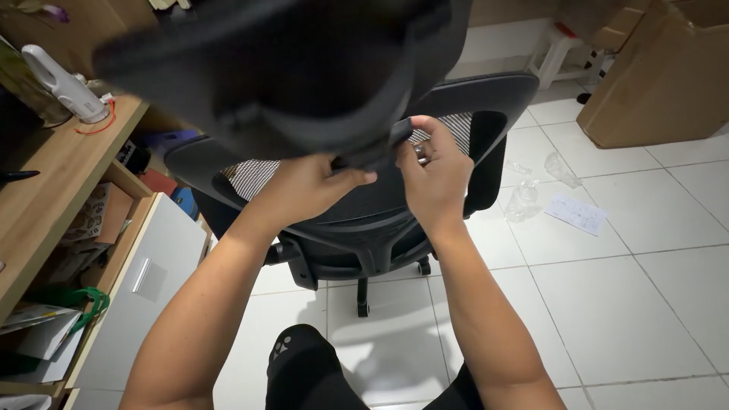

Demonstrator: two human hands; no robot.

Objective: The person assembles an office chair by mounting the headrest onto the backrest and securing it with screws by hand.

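While both hands are gripping the lower edge of the dark padded headrest (288, 68), that piece is hanging right above the top rail of the office chair (364, 220), close to the camera and blurred. The left hand (307, 186) is curling its fingers and thumb around the rim, pinching it; the right hand (433, 171), wearing a ring, is pressing thumb and fingertips together on the same edge just beside it. Whatever bracket sits under there is hidden by the padding, so I cannot tell how it is meeting the chair. The risk, as I judge it: the headrest is bulky and held only at one thin edge, so it may be tipping or slipping from the fingers, and a fingertip could get nipped between it and the rail. The chair is standing on castors on smooth white tiles, so it could be rolling away under any push. Left of the chair, a wooden desk (45, 197) with a grey drawer front (144, 296) is crowding close. Right of the chair, clear plastic wrapping (531, 190) and a paper sheet (577, 212) are lying on the floor, with a cardboard box (661, 76) beyond.
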